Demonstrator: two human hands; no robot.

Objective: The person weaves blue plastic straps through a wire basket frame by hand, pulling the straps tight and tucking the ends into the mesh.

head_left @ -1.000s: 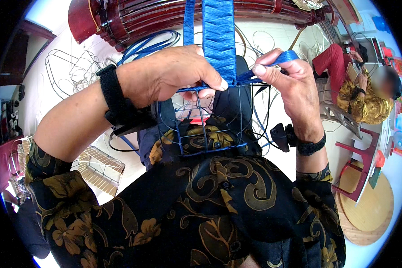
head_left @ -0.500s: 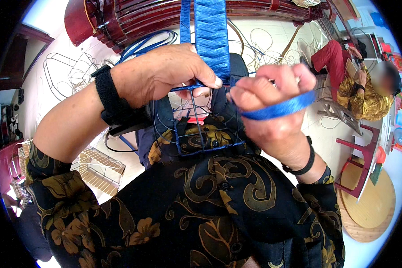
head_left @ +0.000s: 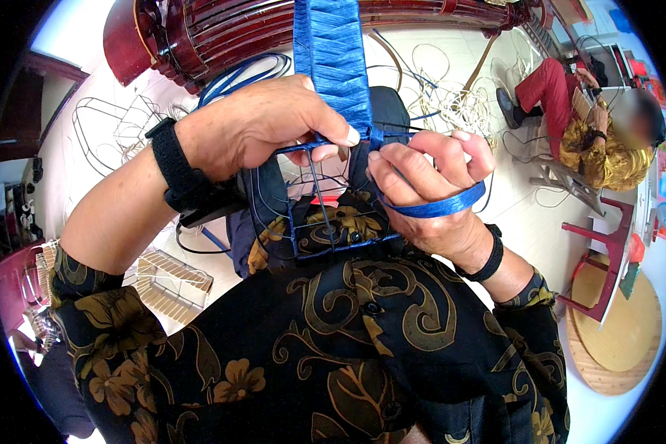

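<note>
A blue woven panel (head_left: 333,63) stretches away from me over a thin wire frame (head_left: 315,189); the frame's bare near part stands by my lap. My left hand (head_left: 255,122) pinches the frame's crossbar at the panel's near end, thumb on top and fingers underneath. A flat blue strip (head_left: 445,206) runs from the panel's right corner and loops across my right hand (head_left: 431,181). The fingers of that hand are curled, with thumb and forefinger close together by the corner. Part of the strip is hidden inside the hand.
Coiled blue strips (head_left: 248,74) and tangled pale strips (head_left: 459,111) lie on the floor beyond. A dark red bench (head_left: 274,33) spans the back. At right a person (head_left: 603,152) sits on a low stool, near a red stool (head_left: 607,229) and round boards (head_left: 618,325).
My right hand has come down and slightly left, closer to the frame's corner. The panel and frame's far end have swung a little left. My left hand keeps its pinch.
</note>
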